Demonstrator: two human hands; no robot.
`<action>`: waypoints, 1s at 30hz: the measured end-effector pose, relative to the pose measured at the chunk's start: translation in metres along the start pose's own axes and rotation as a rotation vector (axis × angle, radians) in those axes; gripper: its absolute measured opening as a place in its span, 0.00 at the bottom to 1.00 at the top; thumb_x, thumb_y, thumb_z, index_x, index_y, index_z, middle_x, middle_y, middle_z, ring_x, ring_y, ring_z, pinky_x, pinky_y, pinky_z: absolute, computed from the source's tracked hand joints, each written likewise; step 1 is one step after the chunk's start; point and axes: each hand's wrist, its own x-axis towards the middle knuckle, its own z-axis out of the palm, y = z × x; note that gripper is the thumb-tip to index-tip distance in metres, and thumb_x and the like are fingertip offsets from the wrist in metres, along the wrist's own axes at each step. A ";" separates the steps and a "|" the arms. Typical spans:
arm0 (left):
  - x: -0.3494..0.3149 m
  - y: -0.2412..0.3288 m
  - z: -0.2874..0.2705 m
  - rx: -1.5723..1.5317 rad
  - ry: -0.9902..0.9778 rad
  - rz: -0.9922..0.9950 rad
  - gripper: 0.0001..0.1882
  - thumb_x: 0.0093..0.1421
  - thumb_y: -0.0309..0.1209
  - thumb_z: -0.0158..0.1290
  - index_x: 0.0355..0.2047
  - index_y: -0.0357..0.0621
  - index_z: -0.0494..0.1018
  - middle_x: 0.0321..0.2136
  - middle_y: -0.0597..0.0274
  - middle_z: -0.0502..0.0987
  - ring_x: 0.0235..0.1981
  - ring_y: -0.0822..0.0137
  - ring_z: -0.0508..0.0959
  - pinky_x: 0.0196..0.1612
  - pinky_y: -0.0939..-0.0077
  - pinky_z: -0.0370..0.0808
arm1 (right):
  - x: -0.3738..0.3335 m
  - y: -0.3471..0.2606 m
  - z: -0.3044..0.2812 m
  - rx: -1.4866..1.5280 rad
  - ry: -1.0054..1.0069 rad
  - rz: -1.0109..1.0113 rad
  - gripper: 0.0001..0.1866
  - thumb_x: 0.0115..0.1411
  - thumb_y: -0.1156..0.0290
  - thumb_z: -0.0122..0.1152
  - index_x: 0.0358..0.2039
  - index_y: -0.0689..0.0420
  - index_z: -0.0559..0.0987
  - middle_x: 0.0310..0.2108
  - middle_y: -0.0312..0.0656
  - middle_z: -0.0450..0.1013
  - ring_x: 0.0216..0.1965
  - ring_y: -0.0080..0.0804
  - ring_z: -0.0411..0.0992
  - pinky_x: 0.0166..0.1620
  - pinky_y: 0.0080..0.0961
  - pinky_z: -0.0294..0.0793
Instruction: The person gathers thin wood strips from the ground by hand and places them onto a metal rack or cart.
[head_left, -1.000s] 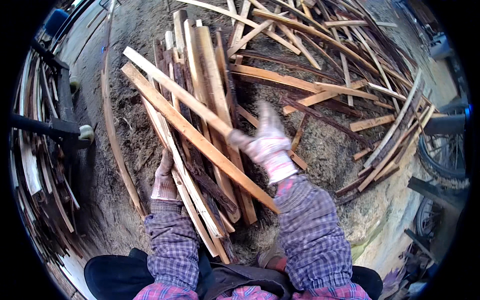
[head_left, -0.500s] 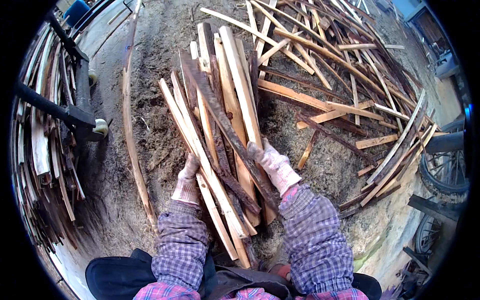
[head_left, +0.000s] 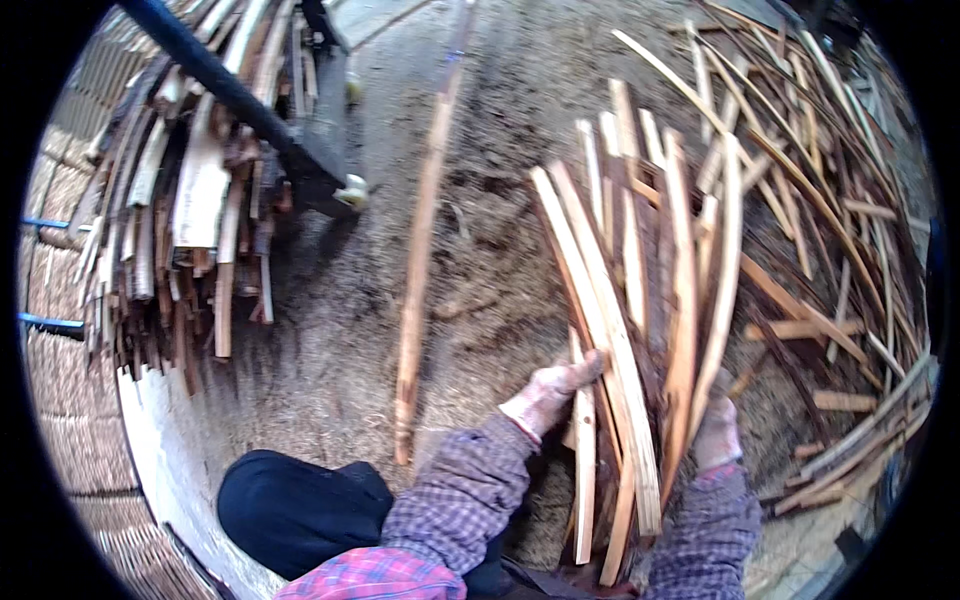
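My hands, in pale soiled work gloves, hold a loose bundle of long thin wood strips [head_left: 683, 300] between them. The strips are mostly light tan, some with dark bark, and their far ends fan out unevenly. My left hand [head_left: 553, 392] grips the bundle's left side, its thumb over the outer strips. On the right side my right hand [head_left: 716, 428] is closed round the edge, its fingers partly hidden behind the wood. The bundle's near ends point toward my body.
A tangled heap of wood strips [head_left: 800, 190] spreads at the right. At the left, many strips lie stacked [head_left: 205, 190] beside a dark metal frame [head_left: 235, 85] with a pale wheel [head_left: 352, 190]. One long pole [head_left: 425, 250] lies on the debris-strewn ground [head_left: 480, 240].
My view has swung left, so the bundle and both hands appear farther right. The dark strip that lay slantwise across the bundle's top no longer shows there. Both hands still hold the bundle.
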 end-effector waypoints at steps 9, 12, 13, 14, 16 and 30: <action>-0.007 0.007 -0.006 -0.056 -0.167 -0.021 0.27 0.50 0.49 0.53 0.41 0.39 0.69 0.33 0.58 0.75 0.34 0.65 0.76 0.41 0.71 0.73 | 0.012 0.007 0.035 0.187 -0.190 -0.040 0.37 0.49 0.44 0.56 0.50 0.62 0.64 0.45 0.44 0.67 0.44 0.39 0.68 0.47 0.32 0.70; -0.032 0.012 -0.014 -0.125 -0.107 -0.075 0.30 0.48 0.51 0.55 0.42 0.38 0.69 0.33 0.56 0.76 0.32 0.65 0.77 0.39 0.71 0.75 | 0.002 0.022 0.041 0.074 -0.132 -0.079 0.35 0.49 0.47 0.58 0.49 0.62 0.66 0.43 0.43 0.68 0.43 0.36 0.68 0.49 0.29 0.67; -0.034 0.011 -0.010 -0.163 -0.123 -0.102 0.30 0.47 0.51 0.56 0.42 0.38 0.69 0.33 0.56 0.76 0.31 0.64 0.77 0.39 0.70 0.75 | -0.005 0.019 0.044 0.084 -0.119 -0.105 0.33 0.49 0.49 0.59 0.47 0.62 0.67 0.42 0.43 0.69 0.41 0.35 0.69 0.48 0.29 0.69; -0.033 0.011 -0.008 -0.165 -0.143 -0.066 0.29 0.48 0.50 0.55 0.41 0.38 0.69 0.32 0.55 0.76 0.31 0.64 0.77 0.39 0.70 0.75 | -0.011 0.018 0.046 0.097 -0.110 -0.128 0.31 0.49 0.51 0.60 0.46 0.62 0.68 0.40 0.43 0.69 0.40 0.34 0.69 0.46 0.29 0.70; -0.035 0.006 -0.006 -0.207 -0.157 -0.067 0.28 0.49 0.49 0.55 0.40 0.38 0.70 0.31 0.55 0.76 0.31 0.64 0.77 0.39 0.70 0.75 | -0.018 0.017 0.050 0.169 -0.134 -0.106 0.28 0.50 0.54 0.59 0.45 0.62 0.69 0.38 0.44 0.70 0.38 0.34 0.70 0.44 0.29 0.71; -0.025 0.006 -0.009 -0.162 -0.060 0.006 0.28 0.49 0.44 0.55 0.45 0.37 0.67 0.33 0.56 0.75 0.29 0.65 0.76 0.35 0.73 0.75 | -0.003 0.032 0.028 0.158 -0.022 -0.002 0.28 0.48 0.53 0.60 0.42 0.64 0.69 0.36 0.44 0.70 0.39 0.34 0.69 0.44 0.28 0.69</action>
